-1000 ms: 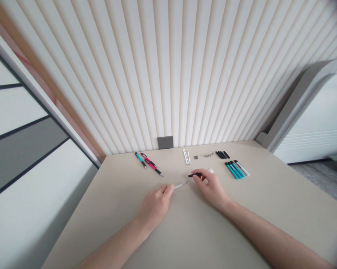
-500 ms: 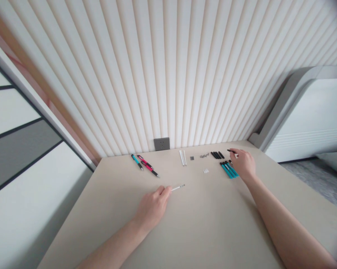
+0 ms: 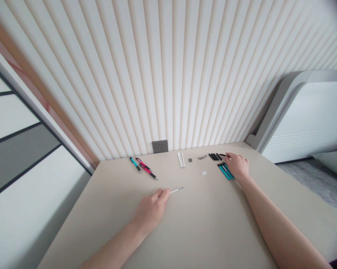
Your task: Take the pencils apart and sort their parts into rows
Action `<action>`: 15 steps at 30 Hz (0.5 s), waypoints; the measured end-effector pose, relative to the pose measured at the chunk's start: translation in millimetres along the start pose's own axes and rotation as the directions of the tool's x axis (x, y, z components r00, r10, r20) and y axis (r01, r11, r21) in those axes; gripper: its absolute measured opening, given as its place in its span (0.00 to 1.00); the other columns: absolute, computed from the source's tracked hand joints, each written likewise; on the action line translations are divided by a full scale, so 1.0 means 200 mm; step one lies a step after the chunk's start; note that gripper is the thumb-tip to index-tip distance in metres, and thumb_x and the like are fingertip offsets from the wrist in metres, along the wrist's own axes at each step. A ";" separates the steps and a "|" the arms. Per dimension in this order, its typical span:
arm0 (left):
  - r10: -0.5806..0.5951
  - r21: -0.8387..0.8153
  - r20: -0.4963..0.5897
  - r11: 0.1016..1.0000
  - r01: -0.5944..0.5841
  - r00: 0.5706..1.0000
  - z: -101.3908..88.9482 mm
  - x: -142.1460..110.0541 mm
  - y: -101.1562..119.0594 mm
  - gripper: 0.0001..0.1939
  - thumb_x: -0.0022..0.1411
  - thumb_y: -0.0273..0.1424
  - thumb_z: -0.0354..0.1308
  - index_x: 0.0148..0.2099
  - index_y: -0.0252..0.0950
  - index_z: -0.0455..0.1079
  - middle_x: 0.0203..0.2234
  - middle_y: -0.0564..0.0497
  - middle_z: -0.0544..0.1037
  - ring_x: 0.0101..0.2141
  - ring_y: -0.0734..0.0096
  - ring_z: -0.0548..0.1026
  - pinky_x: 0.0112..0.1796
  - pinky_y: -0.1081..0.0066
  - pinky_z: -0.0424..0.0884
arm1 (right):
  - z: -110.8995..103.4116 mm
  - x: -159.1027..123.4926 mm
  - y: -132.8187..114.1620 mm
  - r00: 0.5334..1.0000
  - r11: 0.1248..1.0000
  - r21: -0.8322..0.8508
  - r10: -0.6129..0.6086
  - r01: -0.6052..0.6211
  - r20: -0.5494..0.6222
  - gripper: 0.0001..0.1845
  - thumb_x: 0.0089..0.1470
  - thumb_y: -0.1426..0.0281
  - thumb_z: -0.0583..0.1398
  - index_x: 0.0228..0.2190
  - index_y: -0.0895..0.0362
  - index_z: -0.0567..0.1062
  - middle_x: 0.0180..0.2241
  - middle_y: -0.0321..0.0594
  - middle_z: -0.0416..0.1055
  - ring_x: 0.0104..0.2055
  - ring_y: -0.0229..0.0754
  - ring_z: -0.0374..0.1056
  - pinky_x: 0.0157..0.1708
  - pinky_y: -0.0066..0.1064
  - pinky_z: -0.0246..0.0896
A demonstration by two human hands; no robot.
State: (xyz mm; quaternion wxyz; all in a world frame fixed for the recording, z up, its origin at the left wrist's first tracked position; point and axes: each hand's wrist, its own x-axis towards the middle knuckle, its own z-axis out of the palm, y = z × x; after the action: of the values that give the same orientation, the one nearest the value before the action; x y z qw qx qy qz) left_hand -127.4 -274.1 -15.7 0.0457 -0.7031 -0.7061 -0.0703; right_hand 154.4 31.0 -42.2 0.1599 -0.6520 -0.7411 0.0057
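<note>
Pinched in my left hand (image 3: 153, 209) is a thin white pen refill (image 3: 176, 190), its greyish end pointing right over the table. At the back right, my right hand (image 3: 237, 166) has its fingers closed on a slim black pen part (image 3: 224, 155). Just left of that part lie several black pen grips (image 3: 214, 157) in a row. Several teal pen barrels (image 3: 225, 172) with black ends lie under and beside my right hand, which hides some of them.
White refills (image 3: 181, 160), a small grey cluster of parts (image 3: 190, 160), several small metallic pieces (image 3: 202, 157) and small white pieces (image 3: 203, 173) lie mid-table. Left of them are a teal pen (image 3: 135, 164) and two pink pens (image 3: 148, 171). A socket (image 3: 159, 146) sits on the ribbed wall behind.
My right hand has moved slightly left and down with the black part, now close to the row of black grips. My left hand keeps the refill in nearly the same place.
</note>
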 end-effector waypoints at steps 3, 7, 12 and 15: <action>0.001 -0.008 0.010 1.000 -0.001 1.000 0.00 0.00 0.00 0.14 0.74 0.30 0.40 0.45 0.41 0.68 0.31 0.52 0.76 0.26 0.69 0.76 0.23 0.72 0.62 | 0.00 0.00 -0.01 1.000 1.000 0.021 -0.018 0.018 0.015 0.21 0.61 0.64 0.51 0.50 0.52 0.77 0.43 0.50 0.78 0.50 0.53 0.69 0.47 0.42 0.55; 0.002 -0.011 0.013 1.000 -0.002 1.000 0.00 0.00 0.00 0.14 0.74 0.30 0.41 0.45 0.41 0.68 0.31 0.52 0.76 0.27 0.69 0.77 0.24 0.73 0.62 | -0.01 -0.01 -0.01 0.999 0.998 0.052 -0.038 0.036 0.019 0.21 0.61 0.65 0.51 0.50 0.52 0.77 0.44 0.48 0.78 0.50 0.53 0.69 0.47 0.43 0.54; -0.002 -0.010 0.013 1.000 0.002 1.000 -0.01 0.00 0.00 0.14 0.74 0.31 0.40 0.44 0.41 0.68 0.31 0.52 0.76 0.26 0.69 0.77 0.23 0.72 0.62 | -0.01 -0.01 -0.02 0.999 0.996 0.081 -0.050 0.049 0.012 0.21 0.61 0.66 0.51 0.50 0.52 0.77 0.44 0.48 0.78 0.50 0.53 0.69 0.48 0.44 0.54; -0.005 -0.006 0.015 1.000 0.005 1.000 -0.01 0.00 0.01 0.13 0.74 0.30 0.41 0.45 0.41 0.68 0.31 0.52 0.77 0.27 0.69 0.77 0.24 0.72 0.62 | -0.01 -0.01 -0.03 0.998 0.993 0.098 -0.060 0.059 0.012 0.21 0.61 0.66 0.51 0.50 0.52 0.77 0.44 0.47 0.78 0.49 0.53 0.70 0.47 0.43 0.55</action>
State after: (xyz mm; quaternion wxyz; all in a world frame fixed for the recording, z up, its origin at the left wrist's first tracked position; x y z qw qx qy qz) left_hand -126.2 -273.7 -13.4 0.0383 -0.7018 -0.7081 -0.0673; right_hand 150.2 27.0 -39.0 0.1860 -0.6210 -0.7603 0.0420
